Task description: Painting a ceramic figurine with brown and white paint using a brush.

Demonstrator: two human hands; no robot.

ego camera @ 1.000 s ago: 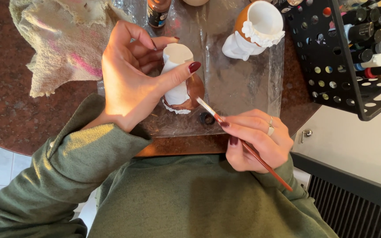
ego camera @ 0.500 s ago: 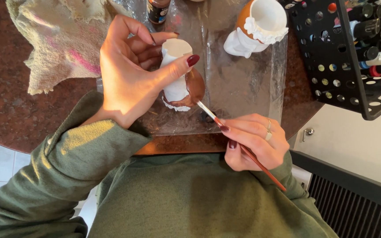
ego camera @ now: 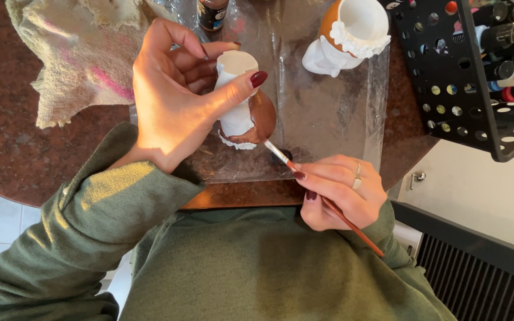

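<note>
The figurine (ego camera: 242, 101), white and part brown, sits above a plastic sheet (ego camera: 328, 113), clamped in the left hand (ego camera: 174, 101). At its 5 o'clock, the brush (ego camera: 322, 199) tip touches it, pinched by the right hand (ego camera: 343, 190). Another figurine (ego camera: 346, 35) stands at 1 o'clock, cloth (ego camera: 72, 53) at 9.

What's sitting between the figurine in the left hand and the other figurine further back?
Only bare clear plastic sheet, head view. The left hand holds the white-and-brown figurine; the second figurine stands apart at the sheet's far edge.
</note>
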